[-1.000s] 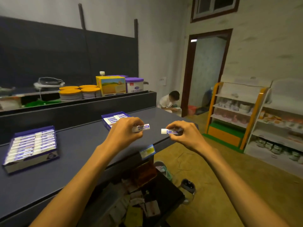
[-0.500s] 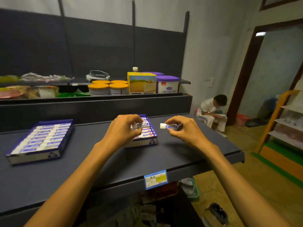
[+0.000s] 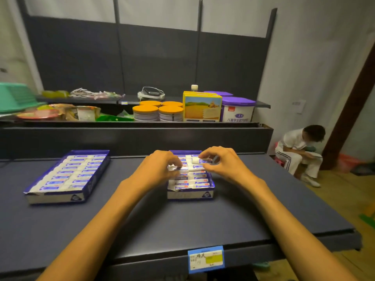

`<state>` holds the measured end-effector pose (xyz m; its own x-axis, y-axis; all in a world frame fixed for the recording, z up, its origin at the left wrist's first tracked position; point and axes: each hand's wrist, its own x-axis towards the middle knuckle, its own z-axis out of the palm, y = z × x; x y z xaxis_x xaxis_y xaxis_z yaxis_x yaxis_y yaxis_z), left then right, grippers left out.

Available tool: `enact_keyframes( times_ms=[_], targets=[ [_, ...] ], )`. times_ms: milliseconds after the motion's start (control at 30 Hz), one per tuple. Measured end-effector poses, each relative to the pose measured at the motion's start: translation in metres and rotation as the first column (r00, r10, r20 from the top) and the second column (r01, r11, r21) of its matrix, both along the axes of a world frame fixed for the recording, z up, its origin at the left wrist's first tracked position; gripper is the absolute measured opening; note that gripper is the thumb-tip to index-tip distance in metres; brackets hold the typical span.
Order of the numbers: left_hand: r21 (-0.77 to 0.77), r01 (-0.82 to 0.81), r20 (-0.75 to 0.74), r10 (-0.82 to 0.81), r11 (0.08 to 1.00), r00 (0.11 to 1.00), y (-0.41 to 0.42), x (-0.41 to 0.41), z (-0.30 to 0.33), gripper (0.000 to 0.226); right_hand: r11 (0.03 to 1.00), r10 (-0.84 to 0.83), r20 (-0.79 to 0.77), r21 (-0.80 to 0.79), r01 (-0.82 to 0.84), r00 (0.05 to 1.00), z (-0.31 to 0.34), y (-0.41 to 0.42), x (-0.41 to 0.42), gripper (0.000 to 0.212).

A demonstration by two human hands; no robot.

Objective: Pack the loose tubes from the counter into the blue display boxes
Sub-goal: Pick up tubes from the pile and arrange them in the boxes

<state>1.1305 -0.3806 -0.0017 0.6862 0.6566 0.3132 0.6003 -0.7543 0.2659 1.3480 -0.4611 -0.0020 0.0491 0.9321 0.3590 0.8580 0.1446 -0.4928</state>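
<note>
Two blue display boxes lie on the dark counter. The left box [image 3: 60, 196] is filled with rows of white-and-blue tubes. The right box [image 3: 190, 194] also holds rows of tubes and sits under both my hands. My left hand [image 3: 160, 169] pinches a white tube [image 3: 185, 169] low over the box's middle rows. My right hand [image 3: 221, 163] pinches another tube [image 3: 203, 160] by its end, held level over the box's far right part.
The raised back shelf carries orange-lidded tins [image 3: 146, 112], a yellow carton [image 3: 202, 108], a purple-lidded tub [image 3: 237, 109] and a green basket [image 3: 16, 98]. A person [image 3: 298, 151] sits low at the right, beyond the counter end. A blue price tag [image 3: 206, 259] hangs on the counter's front edge.
My view has swung left toward the counter. Both hands, each with its tube, have moved from in front of the counter to low over the right box.
</note>
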Motion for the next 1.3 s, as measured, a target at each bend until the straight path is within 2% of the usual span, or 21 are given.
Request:
enact_keyframes(
  times_ms=[267,667,1033,1300],
  targets=[
    [0.064,-0.079,-0.178,0.089,0.995,0.98,-0.002,0.011,-0.001,0.028,0.994,0.075,0.019,-0.079,-0.073,0.997,-0.002,0.005,0.006,0.03],
    [0.132,-0.065,-0.266,0.099,0.989,0.959,-0.001,0.014,-0.004,0.031,0.994,0.063,0.116,-0.093,-0.053,0.991,-0.004,0.012,0.002,0.031],
    [0.047,-0.06,-0.125,0.066,0.997,0.99,0.007,0.008,-0.004,0.035,0.984,0.076,0.254,-0.176,-0.031,0.964,-0.001,0.013,-0.005,0.031],
    [0.015,-0.049,-0.117,0.051,0.999,0.992,0.01,0.009,-0.006,0.029,0.978,0.091,0.241,-0.203,-0.042,0.966,0.002,0.014,-0.013,0.03]
  ],
)
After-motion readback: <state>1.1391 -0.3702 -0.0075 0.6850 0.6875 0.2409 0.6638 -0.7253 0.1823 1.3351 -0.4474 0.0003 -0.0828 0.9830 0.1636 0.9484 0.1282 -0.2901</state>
